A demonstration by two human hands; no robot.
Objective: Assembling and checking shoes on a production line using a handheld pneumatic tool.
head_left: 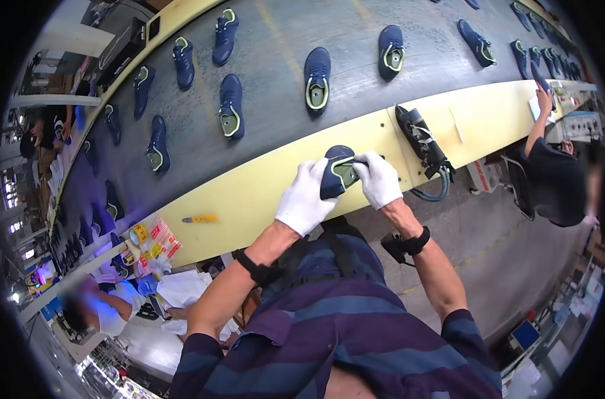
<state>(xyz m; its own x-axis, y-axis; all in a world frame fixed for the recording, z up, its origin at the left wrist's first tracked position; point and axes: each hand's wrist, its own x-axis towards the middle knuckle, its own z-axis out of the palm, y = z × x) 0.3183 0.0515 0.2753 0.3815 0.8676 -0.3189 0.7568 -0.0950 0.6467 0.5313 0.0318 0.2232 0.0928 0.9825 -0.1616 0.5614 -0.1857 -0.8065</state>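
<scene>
- Head view: the left hand (306, 197), in a white glove, wraps its fingers around the heel end of a dark blue shoe (335, 171) with a pale green lining, holding it against the yellow bench edge (249, 199) just above picture centre.
- The right hand (379, 178), also gloved in white, sits at 3 o'clock from the shoe, fingers curled closed onto its opening; the two hands touch the shoe from either side.
- At 2 o'clock from the hands a black hand tool (418, 139) with a hose lies on the yellow edge (its exact kind is hard to tell).
- At 9 o'clock from the left hand, well apart, a small yellow-handled knife (200, 218) lies on the same yellow strip.
- Beyond it, at 12 o'clock, runs a grey conveyor belt (276, 53) carrying many more blue shoes, among them one (317, 81) straight above the hands.
- At 3 o'clock, far right, another person in a dark top (555, 183) reaches up to the bench.
- At 8 o'clock, lower left, a second co-worker in white (106, 312) sits beside small yellow and red packets (153, 243).
</scene>
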